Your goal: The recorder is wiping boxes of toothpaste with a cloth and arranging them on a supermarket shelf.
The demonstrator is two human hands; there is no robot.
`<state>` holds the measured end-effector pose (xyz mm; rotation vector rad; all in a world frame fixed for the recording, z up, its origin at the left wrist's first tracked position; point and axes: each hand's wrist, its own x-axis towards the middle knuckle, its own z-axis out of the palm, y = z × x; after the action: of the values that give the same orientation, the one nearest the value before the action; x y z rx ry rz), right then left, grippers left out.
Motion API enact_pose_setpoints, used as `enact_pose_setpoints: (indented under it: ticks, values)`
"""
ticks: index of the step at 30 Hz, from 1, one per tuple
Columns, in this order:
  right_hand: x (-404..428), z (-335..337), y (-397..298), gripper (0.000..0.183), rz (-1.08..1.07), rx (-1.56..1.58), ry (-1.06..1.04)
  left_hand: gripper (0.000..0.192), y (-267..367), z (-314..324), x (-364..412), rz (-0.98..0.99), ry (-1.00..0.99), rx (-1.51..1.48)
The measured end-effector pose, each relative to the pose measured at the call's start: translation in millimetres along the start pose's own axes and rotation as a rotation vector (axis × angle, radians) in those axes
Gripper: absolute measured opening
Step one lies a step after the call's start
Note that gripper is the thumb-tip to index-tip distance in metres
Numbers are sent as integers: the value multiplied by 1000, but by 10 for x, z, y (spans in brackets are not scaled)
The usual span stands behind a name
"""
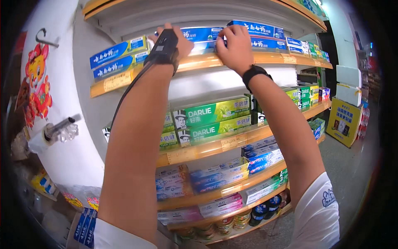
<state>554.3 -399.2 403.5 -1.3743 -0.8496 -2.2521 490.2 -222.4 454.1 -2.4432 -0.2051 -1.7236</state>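
A blue toothpaste box sits on top of another blue box on the upper shelf. My left hand is around its left end, with the fingers partly hidden behind a black device strapped at the wrist. At the box's right end, my right hand has its thumb and fingers curled against it. Just right of that hand stands a stack of similar blue boxes. To the left lie two blue and yellow-green toothpaste boxes, one atop the other.
Green Darlie toothpaste boxes fill the shelf below. Lower shelves carry more toothpaste cartons and round jars. A metal hook and a plastic-wrapped roll jut out at the left. A yellow carton stands at the right.
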Motion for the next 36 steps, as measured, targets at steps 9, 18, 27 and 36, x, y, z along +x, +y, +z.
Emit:
enact_pose_setpoints:
  ticks: [9,18,27,36]
  values:
    - [15,-2,-54,20,34,-74,-38,36,-44,71,-60,149,263,145]
    - [21,-63,-98,26,73,-89,-113,49,-96,-52,-126,88,147,-49]
    - [16,-77,-172,26,144,-44,-163,45,-59,21,-152,8,378,-28]
    - [-23,-68,-128,25,18,-112,-244,37,-20,-119,-265,102,507,0]
